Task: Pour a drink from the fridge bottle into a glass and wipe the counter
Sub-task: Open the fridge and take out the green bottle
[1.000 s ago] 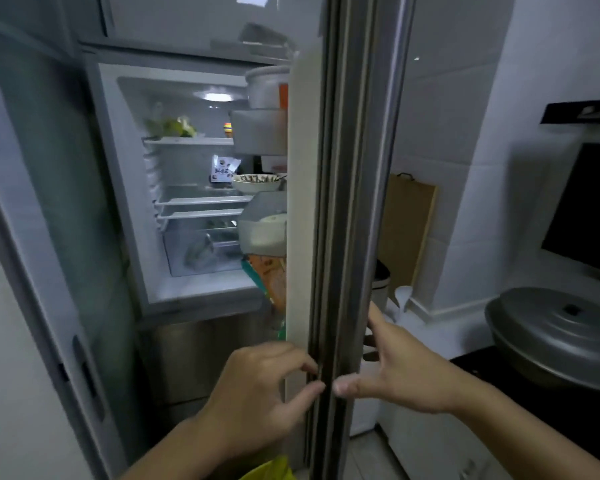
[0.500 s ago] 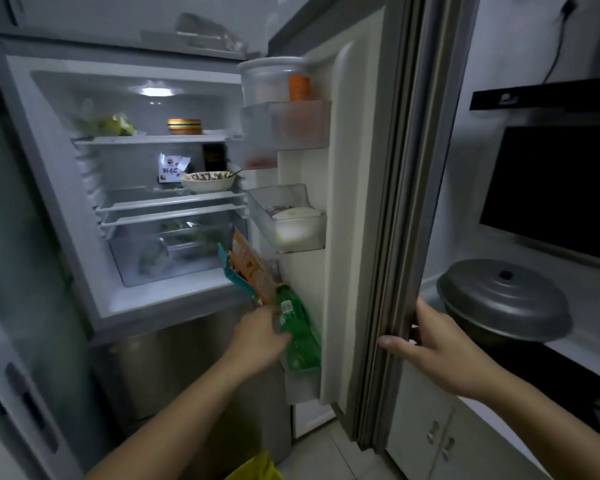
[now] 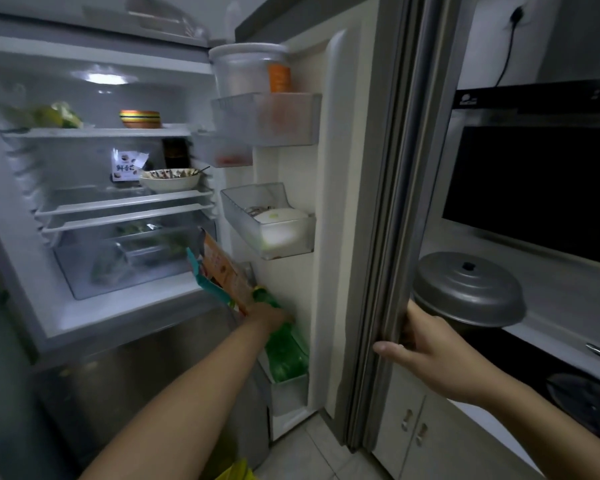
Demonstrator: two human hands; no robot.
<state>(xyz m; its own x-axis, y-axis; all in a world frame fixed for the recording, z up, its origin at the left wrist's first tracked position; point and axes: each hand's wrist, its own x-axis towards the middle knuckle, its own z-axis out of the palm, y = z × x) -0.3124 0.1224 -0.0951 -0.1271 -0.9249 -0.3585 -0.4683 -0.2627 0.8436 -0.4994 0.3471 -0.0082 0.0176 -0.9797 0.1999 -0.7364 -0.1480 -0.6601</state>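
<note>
The fridge stands open. A green plastic bottle [image 3: 286, 351] leans in the lowest door bin [image 3: 288, 393]. My left hand [image 3: 269, 318] is wrapped around the bottle's upper part, just below its cap. My right hand [image 3: 430, 355] grips the outer edge of the fridge door [image 3: 381, 237], fingers curled round the rubber seal. No glass is in view.
An orange and teal carton [image 3: 219, 271] leans beside the bottle. Door bins above hold a white tub [image 3: 281, 226] and a clear container [image 3: 246, 72]. A bowl [image 3: 168, 180] sits on a fridge shelf. A lidded grey pot [image 3: 468, 289] stands on the counter at right, cabinets [image 3: 416, 424] below.
The door has swung wide open with my right hand on its edge. My left hand left the door edge, reached into the lowest door bin and closed on the green bottle.
</note>
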